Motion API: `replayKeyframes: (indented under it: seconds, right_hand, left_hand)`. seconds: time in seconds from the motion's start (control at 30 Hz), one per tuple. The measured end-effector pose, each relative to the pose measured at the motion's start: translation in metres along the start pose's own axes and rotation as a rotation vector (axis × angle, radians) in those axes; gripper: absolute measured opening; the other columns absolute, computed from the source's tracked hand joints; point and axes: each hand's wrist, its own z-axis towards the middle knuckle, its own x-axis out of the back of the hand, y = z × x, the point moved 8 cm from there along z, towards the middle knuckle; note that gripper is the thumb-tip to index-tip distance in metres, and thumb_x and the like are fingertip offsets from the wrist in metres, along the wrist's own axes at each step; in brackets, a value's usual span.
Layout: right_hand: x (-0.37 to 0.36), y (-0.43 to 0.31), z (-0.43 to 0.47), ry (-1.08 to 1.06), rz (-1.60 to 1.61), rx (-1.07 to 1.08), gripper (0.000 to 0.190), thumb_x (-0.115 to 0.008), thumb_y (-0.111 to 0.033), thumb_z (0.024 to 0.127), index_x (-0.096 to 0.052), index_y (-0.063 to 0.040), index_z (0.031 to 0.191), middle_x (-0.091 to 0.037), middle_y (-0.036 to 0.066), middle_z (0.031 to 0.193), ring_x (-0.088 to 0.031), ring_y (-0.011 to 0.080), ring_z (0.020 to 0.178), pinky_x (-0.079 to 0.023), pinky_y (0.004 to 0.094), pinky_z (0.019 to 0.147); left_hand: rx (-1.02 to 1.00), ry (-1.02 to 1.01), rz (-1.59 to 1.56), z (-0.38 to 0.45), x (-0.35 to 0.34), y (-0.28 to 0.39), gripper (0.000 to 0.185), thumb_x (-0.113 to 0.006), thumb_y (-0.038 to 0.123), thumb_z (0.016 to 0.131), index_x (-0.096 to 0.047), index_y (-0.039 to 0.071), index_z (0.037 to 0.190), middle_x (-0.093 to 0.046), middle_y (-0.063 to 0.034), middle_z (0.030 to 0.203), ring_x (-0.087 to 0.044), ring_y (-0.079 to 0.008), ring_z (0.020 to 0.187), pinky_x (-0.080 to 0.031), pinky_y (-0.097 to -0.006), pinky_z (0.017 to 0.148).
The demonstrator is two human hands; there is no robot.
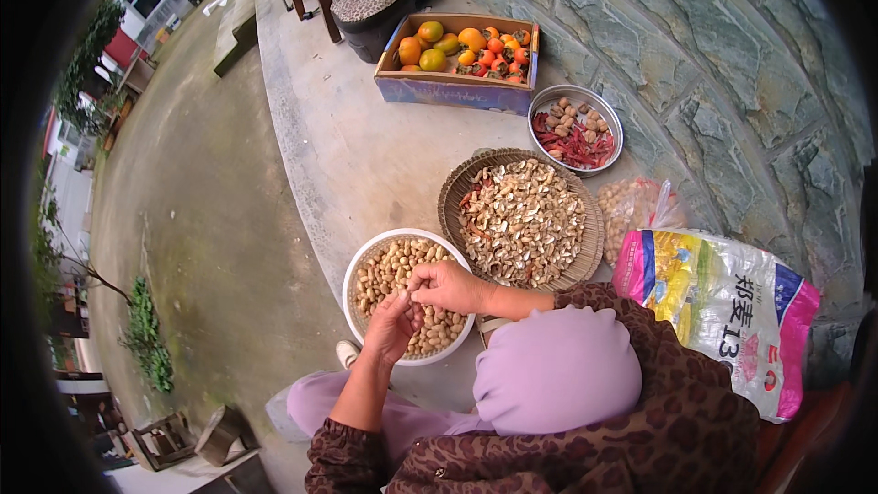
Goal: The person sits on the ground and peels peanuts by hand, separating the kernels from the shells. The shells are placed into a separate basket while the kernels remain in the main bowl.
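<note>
Both hands meet above a white plastic basket (pixel 351 321) of unshelled peanuts (pixel 433 333). My left hand (pixel 392 324) comes up from below with its thumb and fingertips pinched. From the right, my right hand (pixel 446 286) reaches in, its thumb and fingers bent towards the left fingertips. Between them they grip a small pale thing, apparently a peanut, mostly hidden by the fingers. Just beyond the right wrist stands a round woven basket (pixel 449 182) heaped with split peanut shells (pixel 525 219). A few reddish pieces lie along its left side.
A round metal pan (pixel 621 144) holds walnuts and dried red chillies. Behind it is a cardboard box (pixel 446 92) of persimmons. A plastic bag of nuts (pixel 627 209) and a printed woven sack (pixel 720 309) lie at right, beside the stone wall (pixel 693 75). A stool (pixel 370 14) stands farther back.
</note>
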Motion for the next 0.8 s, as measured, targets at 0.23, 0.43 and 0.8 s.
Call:
replayKeyframes:
  seconds: [0.23,0.43,0.8]
  right_hand:
    - [-0.020,0.004,0.009,0.000,0.228,-0.037,0.011,-0.065,-0.004,0.090,-0.065,0.000,0.100,-0.062,0.000,0.090,-0.060,0.0048,0.076,-0.048,0.0188,0.063]
    - [-0.030,0.012,0.009,-0.072,0.241,-0.119,0.008,-0.063,-0.004,0.091,-0.067,0.000,0.096,-0.065,0.002,0.082,-0.058,0.0050,0.064,-0.048,0.0190,0.057]
    - [-0.050,0.016,0.001,-0.122,0.117,-0.295,0.006,-0.066,-0.005,0.088,-0.065,0.000,0.089,-0.067,0.006,0.079,-0.062,0.0096,0.065,-0.049,0.0213,0.057]
  left_hand:
    - [0.040,-0.009,-0.294,-0.010,0.004,0.003,0.026,-0.063,0.026,0.095,-0.058,0.006,0.110,-0.060,-0.0001,0.086,-0.051,-0.0074,0.072,-0.045,-0.0196,0.062]
    - [-0.217,0.133,0.086,-0.033,0.000,0.023,0.022,-0.066,0.017,0.094,-0.056,0.005,0.109,-0.063,-0.0046,0.091,-0.054,-0.0070,0.069,-0.045,-0.0205,0.060]
    - [-0.422,0.174,0.280,-0.044,0.019,0.013,0.019,-0.070,0.011,0.090,-0.055,0.002,0.097,-0.065,-0.0067,0.074,-0.059,-0.0087,0.057,-0.046,-0.0205,0.050]
